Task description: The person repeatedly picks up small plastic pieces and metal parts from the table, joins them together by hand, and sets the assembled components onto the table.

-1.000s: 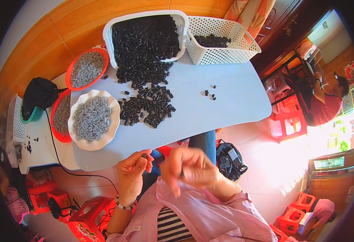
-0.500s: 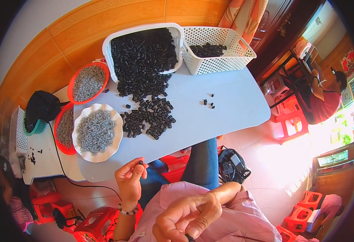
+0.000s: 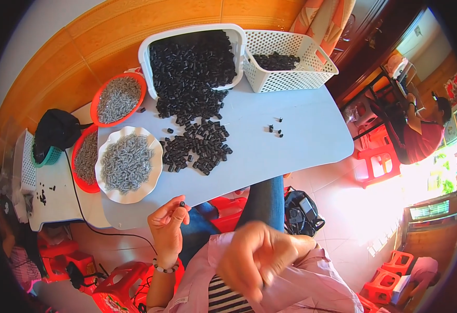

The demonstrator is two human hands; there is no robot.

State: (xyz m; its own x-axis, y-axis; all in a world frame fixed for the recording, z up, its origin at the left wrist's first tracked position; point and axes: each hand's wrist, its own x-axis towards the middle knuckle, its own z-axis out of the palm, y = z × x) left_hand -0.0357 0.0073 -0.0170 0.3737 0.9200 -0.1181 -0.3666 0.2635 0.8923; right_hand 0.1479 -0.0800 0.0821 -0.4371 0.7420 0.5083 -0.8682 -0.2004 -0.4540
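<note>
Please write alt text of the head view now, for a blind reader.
A person's left hand pinches a small black piece near a pale table; the right hand is blurred. On the table: a white tub, heaped black pieces, a white basket and a dish of greyish pieces.

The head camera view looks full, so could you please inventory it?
table: one, pale blue, centre
tub: one, white, back of table
perforated baskets: two, white, right of tub and far left
round bowls: two, red, left side
scalloped bowl: one, white, beside them
black pieces: many, black, in tub and basket, loose on table
grey pieces: many, grey, in three bowls
green basket: one, green, far left
backpack: one, black, floor
stools: several, red, floor
curtain: one, pink, upper right
other people: at least three, mixed clothing, picture's sides
left hand: one, bare, pinching black piece near table
right hand: one, bare, blurred before pink shirt, contents unclear
</note>
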